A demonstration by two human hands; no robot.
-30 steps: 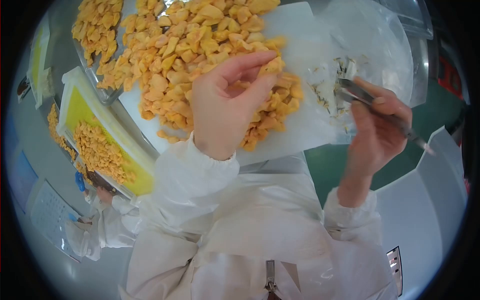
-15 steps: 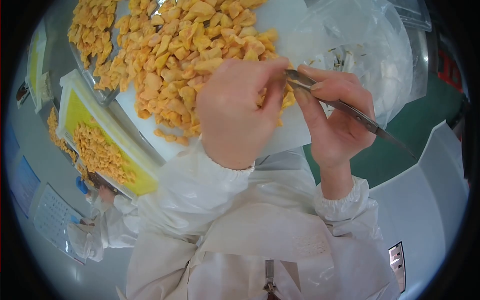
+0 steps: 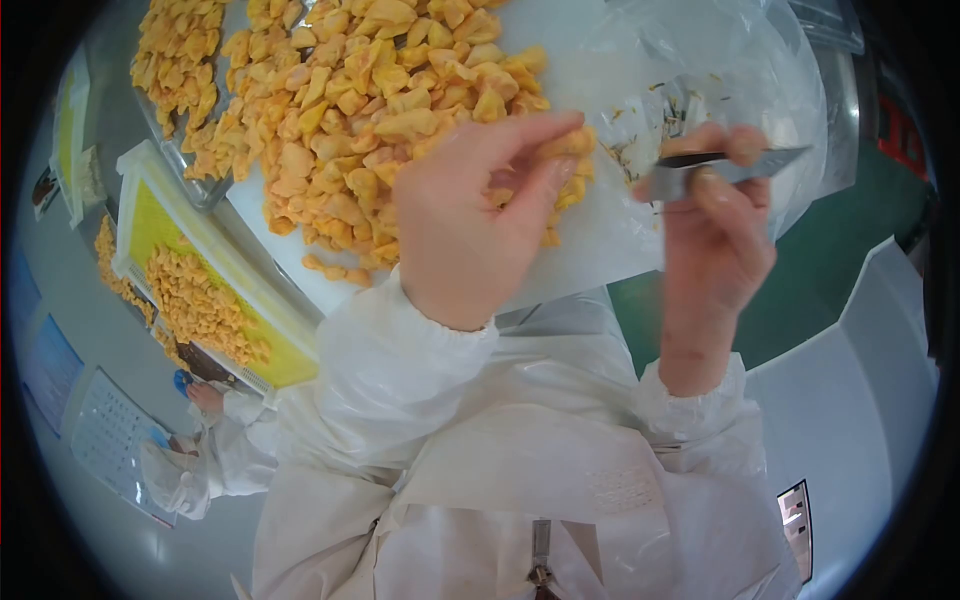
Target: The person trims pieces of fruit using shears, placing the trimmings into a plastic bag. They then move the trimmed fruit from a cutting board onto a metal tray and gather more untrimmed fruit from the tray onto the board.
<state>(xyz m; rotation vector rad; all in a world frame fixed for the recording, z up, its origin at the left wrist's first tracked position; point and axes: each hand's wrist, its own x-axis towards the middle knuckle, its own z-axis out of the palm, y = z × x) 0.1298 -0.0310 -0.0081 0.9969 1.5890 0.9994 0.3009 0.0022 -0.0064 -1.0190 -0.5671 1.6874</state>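
- Green floor (image 3: 830, 245) lies beyond a white board (image 3: 605, 245); yellow pieces (image 3: 340, 130) lie heaped on the board, near clear plastic (image 3: 795, 75) with small dark bits (image 3: 672, 115).
- Head view, left hand (image 3: 455, 225): grip closed, pinching one yellow piece (image 3: 565, 146) between thumb and index finger, over the heap's edge.
- Head view, right hand (image 3: 712, 235): grip closed around a metal tool (image 3: 775, 162), apart from the pinched piece.
- Handling, as judged: piece light, soft, probably slippery and easily torn; pinch one edge gently. Tool stiff; grasp mid-body, clear of its pointed end.
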